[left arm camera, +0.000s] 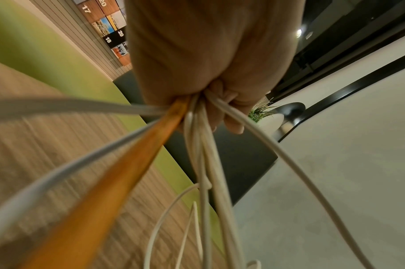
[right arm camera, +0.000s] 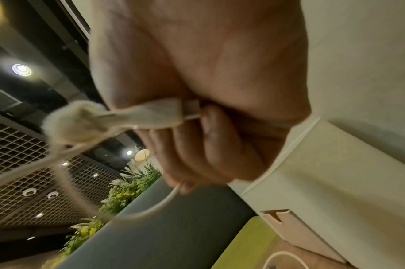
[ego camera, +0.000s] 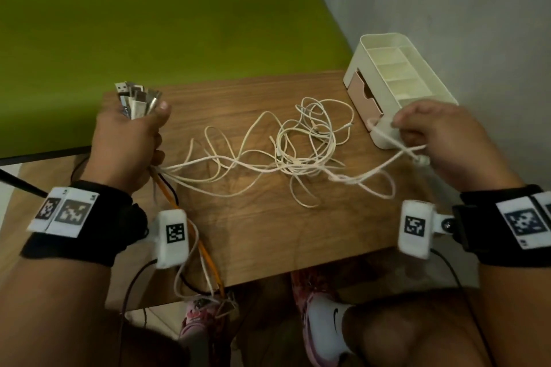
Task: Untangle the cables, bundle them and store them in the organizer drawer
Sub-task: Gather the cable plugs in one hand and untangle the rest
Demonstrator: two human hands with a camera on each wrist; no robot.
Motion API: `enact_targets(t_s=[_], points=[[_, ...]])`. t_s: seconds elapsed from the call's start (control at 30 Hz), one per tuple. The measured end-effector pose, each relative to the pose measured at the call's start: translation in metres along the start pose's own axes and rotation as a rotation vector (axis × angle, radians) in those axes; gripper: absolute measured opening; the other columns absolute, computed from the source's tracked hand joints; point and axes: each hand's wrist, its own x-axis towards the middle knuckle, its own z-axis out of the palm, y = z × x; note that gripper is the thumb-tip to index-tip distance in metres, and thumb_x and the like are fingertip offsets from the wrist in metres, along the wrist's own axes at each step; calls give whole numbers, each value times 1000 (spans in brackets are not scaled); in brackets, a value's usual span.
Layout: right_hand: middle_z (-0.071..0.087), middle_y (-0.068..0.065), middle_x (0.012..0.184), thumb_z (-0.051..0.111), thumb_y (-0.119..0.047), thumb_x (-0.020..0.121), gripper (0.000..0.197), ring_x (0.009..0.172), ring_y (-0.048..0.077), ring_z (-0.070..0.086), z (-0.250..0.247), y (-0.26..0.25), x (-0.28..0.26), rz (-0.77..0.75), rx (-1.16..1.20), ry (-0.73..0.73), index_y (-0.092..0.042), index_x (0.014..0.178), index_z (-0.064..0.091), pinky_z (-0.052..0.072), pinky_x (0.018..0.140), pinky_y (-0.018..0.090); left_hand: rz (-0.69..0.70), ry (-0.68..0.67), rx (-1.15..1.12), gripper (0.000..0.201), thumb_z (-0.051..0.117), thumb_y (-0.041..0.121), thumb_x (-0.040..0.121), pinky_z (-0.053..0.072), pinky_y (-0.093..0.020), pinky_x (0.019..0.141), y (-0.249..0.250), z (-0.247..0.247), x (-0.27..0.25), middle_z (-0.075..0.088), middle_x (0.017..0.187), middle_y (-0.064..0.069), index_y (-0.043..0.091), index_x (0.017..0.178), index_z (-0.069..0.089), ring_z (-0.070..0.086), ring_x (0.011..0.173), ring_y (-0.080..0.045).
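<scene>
White cables (ego camera: 298,155) half-sorted on the table (ego camera: 268,232), organizer (ego camera: 399,83) parked in the far right corner.

The plug ends (ego camera: 137,98) are bunched upright in a fist at the left edge of the table, mostly USB-type metal tips. From there the thin white leads fan out across the wood into a loose loopy tangle in the middle, and one strand runs on to the right. An orange cable (ego camera: 190,235) and a dark one hang off the near edge. The organizer is cream plastic with open top compartments, and its pinkish drawer (ego camera: 362,91) looks slightly open.
</scene>
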Motion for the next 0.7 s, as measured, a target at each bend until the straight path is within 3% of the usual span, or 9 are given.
enact_targets(t_s=[0.07,0.13,0.2,0.3,0.37,0.47,0.53,0.6,0.7], points=[[46,0,51,58,-6,93,12,40,9,39,1,-1,-20,50,-9,-274,-8,81,63,33,40,19,-1,17,-12,16,67,25,90,25,-21,43,2,1,-1,35,60,5,19,93,52,30,44,-10],[51,1,50,56,-6,94,12,40,11,42,4,0,-40,61,-33,-454,-7,84,61,34,40,21,-15,1,-24,16,67,28,89,26,-23,44,6,5,-7,36,59,5,22,83,54,31,43,-10],[64,4,63,59,-7,94,7,49,16,58,7,-1,-62,31,-50,-545,-10,88,61,44,45,21,-31,-49,-51,22,66,27,91,25,-22,44,9,14,-19,33,58,5,24,75,51,29,43,-9],[72,1,85,64,-8,91,8,75,19,70,14,-4,-94,-35,-54,-713,-15,92,63,56,65,27,-6,-161,-91,24,62,22,95,24,-18,41,13,36,-44,30,57,7,24,76,47,26,41,-7],[72,-3,90,68,-12,90,12,84,15,68,19,-3,-113,-105,-142,-810,-24,91,67,54,76,30,16,-228,-87,22,60,20,96,24,-16,40,15,49,-64,29,55,8,23,80,46,25,40,-6],[70,-9,89,72,-17,88,15,84,7,64,27,-2,-137,-82,-297,-985,-31,87,69,51,81,33,11,-275,-113,20,59,19,98,24,-17,40,18,53,-81,28,57,8,23,82,46,25,41,-6],[71,-5,94,72,-17,87,15,90,10,65,32,-5,-151,-51,-398,-1131,-32,85,69,52,86,37,-1,-277,-156,23,59,20,97,22,-18,40,22,48,-83,27,58,7,23,80,45,23,42,-7],[71,-2,106,74,-18,85,12,104,14,64,37,-8,-160,-69,-442,-1255,-29,85,72,49,99,45,-13,-275,-188,25,59,20,97,22,-18,40,24,41,-84,27,57,8,23,79,43,22,42,-7],[69,-12,116,73,-23,87,6,111,4,61,32,-15,-162,-31,-395,-1242,-20,88,78,45,103,34,-21,-310,-201,25,58,21,98,23,-18,39,24,34,-89,26,58,8,24,80,42,22,42,-6]])
